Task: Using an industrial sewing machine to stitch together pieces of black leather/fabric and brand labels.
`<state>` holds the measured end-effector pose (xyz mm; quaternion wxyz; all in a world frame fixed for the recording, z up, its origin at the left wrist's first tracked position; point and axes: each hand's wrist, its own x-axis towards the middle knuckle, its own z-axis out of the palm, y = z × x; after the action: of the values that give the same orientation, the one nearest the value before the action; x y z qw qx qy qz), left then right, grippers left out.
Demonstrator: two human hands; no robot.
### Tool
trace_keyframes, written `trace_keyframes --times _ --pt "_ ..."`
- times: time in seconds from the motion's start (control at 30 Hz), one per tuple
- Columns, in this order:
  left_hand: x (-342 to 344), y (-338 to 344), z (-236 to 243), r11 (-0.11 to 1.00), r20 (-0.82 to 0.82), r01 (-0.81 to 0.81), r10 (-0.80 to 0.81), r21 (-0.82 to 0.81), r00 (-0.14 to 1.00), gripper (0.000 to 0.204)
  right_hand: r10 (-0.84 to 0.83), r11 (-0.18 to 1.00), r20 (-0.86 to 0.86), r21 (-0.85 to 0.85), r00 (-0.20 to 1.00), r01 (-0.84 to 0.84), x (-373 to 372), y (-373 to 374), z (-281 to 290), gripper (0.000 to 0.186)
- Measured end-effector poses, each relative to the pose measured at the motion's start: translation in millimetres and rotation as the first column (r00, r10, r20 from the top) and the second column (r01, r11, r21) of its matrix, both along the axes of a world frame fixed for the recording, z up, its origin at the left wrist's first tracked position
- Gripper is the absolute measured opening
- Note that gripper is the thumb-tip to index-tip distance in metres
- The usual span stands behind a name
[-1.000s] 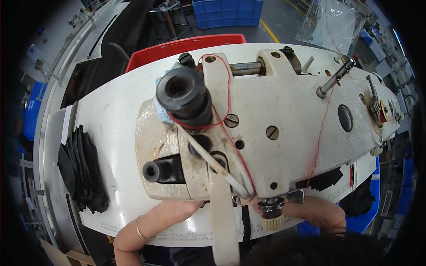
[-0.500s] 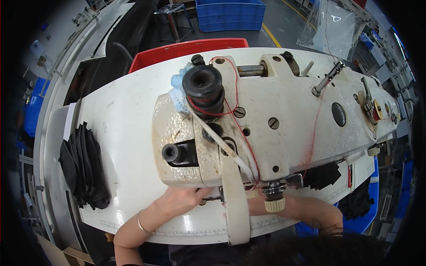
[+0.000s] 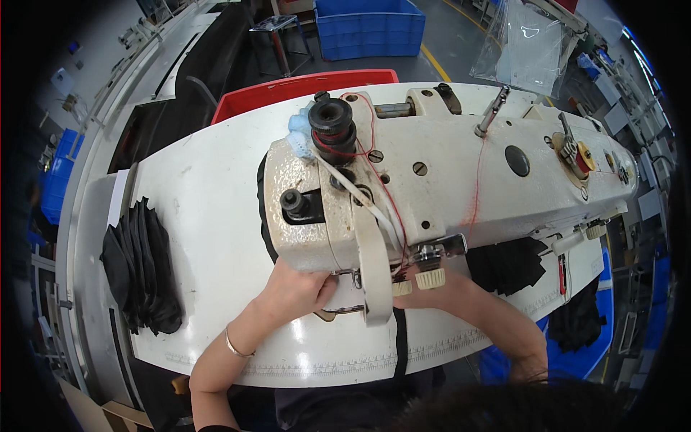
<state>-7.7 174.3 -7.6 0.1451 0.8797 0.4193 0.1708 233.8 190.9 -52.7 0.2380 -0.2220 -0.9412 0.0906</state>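
A white sewing machine (image 3: pixel 461 187) fills the middle of the view, threaded in red. My left hand (image 3: pixel 291 291) is at the left of its needle end, fingers curled closed and partly under the machine head; what they hold, if anything, is hidden. My right hand (image 3: pixel 443 289) reaches in from the other side. Its fingers disappear behind the cream tension knob (image 3: pixel 430 279) and machine body. A narrow black fabric strip (image 3: pixel 401 345) runs from beside the right hand to the table's front edge. More black fabric (image 3: pixel 264 216) shows along the machine head's left side.
Black fabric pieces lie in a stack (image 3: pixel 144 270) on the left of the white table (image 3: pixel 209 187) and in another pile (image 3: pixel 507 266) under the machine arm. A blue bin (image 3: pixel 607 317) with black cloth stands at right. Behind the table is a red bin (image 3: pixel 302 85).
The view has shifted, so the machine sits higher in the picture. Black fabric now shows left of the machine head, and the black strip appears at the table's front. Both hands stay near the needle end.
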Motion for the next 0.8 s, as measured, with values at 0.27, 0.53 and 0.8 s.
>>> trace_keyframes --times 0.27,0.53,0.8 --pt "1 -48 44 0.952 -0.077 0.052 -0.079 -0.300 0.994 0.039 -0.234 0.847 -0.131 -0.514 0.963 0.136 -18 -63 51 0.029" --pt "-23 7 25 0.908 -0.030 0.287 -0.310 -0.304 0.950 0.034 -0.152 0.498 0.037 -0.860 0.988 0.109 -25 -43 62 0.019" --pt "-33 -44 76 0.924 -0.284 0.282 -0.206 0.258 0.936 0.019 -0.161 0.110 0.011 -0.994 0.987 0.029 -45 -59 90 0.014"
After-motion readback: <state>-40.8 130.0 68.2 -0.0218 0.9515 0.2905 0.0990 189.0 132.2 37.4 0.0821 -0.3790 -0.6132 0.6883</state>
